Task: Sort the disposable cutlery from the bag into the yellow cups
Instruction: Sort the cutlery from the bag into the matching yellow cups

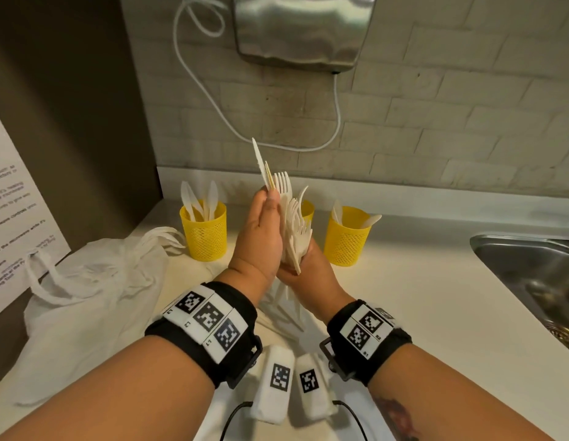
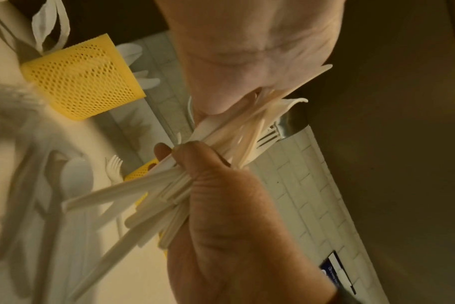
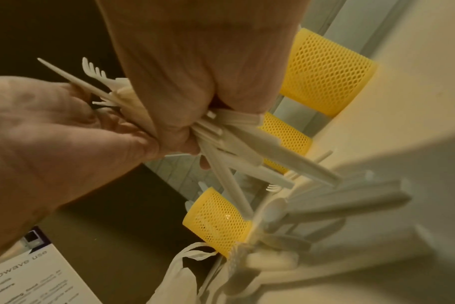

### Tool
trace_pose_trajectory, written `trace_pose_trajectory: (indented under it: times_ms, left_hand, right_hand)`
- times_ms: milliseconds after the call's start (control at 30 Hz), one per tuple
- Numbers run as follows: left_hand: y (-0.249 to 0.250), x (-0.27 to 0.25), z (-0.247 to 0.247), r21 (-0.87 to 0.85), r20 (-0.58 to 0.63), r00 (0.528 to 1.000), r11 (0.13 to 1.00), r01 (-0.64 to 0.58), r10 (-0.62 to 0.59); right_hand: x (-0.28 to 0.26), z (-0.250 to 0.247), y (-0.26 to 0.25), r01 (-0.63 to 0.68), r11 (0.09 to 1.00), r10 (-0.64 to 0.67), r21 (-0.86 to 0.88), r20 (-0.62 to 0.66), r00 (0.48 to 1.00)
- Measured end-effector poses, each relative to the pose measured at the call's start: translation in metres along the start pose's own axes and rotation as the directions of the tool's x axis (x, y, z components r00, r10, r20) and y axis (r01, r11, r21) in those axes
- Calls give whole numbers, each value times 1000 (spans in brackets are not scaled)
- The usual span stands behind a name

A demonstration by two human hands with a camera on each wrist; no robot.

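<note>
Above the counter, both hands hold one bundle of white plastic cutlery (image 1: 291, 224), forks and a knife fanning upward. My right hand (image 1: 300, 261) grips the handles from below, fingers curled round them (image 3: 185, 131). My left hand (image 1: 267, 195) lies along the bundle's left side and pinches its upper part between thumb and fingers. Three yellow mesh cups stand behind: the left cup (image 1: 203, 233) holds knives, the right cup (image 1: 348, 238) holds spoons, and the middle cup (image 1: 308, 211) is mostly hidden by the hands. The white bag (image 1: 86, 297) lies crumpled at the left.
Several loose pieces of cutlery (image 1: 283, 310) lie on the counter under my hands. A steel sink (image 1: 531, 275) is set in at the right. A hand dryer (image 1: 302, 30) with a white cord hangs on the tiled wall. A printed notice (image 1: 12, 218) is at the far left.
</note>
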State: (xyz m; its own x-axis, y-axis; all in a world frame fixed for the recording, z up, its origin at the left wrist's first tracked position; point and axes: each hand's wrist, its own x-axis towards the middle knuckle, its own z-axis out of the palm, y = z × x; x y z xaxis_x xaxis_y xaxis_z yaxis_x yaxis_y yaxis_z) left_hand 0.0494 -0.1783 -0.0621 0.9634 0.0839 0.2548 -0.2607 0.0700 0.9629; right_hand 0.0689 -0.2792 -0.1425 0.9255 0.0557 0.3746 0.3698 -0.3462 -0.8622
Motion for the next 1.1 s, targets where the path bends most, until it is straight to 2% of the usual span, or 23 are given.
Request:
trace_pose_trajectory:
  times_ms: [67, 133, 167, 267, 400, 500, 633, 733, 867, 967, 1100]
  left_hand:
    - [-7, -2, -1, 31, -44, 998, 999, 42, -40]
    - [-14, -6, -1, -50, -76, 994, 996, 74, -78]
    - [-19, -7, 0, -96, -84, 994, 993, 64, -72]
    - [-22, -13, 7, -25, -88, 996, 1000, -9, 7]
    - [-29, -7, 3, 138, -181, 983, 990, -12, 37]
    - [-29, -6, -1, 154, -194, 980, 988, -8, 39]
    - [-30, -3, -2, 179, -178, 975, 979, -101, 133]
    - [-33, -2, 1, 194, -229, 956, 971, -138, 182]
    - [-38, -5, 7, 228, -284, 930, 958, -172, 234]
    - [-40, -5, 7, 261, -286, 925, 949, -176, 250]
    - [-42, -4, 1, 223, -185, 969, 968, -118, 161]
  right_hand:
    - [-1, 4, 6, 6, 998, -5, -57, 16, 1000]
    - [0, 7, 6, 23, 996, -22, -90, 11, 1000]
    - [2, 8, 2, 35, 998, -35, -52, 5, 999]
    - [5, 13, -14, 74, 997, -75, 28, 18, 997]
    - [7, 17, -4, 19, 998, -21, 61, 22, 1000]
    - [10, 18, 6, 28, 999, -29, 24, 25, 999]
    - [15, 16, 13, 14, 1000, -14, 19, 32, 999]
    - [16, 17, 15, -2, 1000, 2, -13, 16, 1000]
    - [16, 18, 10, -12, 998, 13, 56, -15, 1000]
    - [15, 18, 8, -6, 998, 8, 58, -27, 1000]
    - [16, 13, 4, 44, 997, -39, 68, -72, 997]
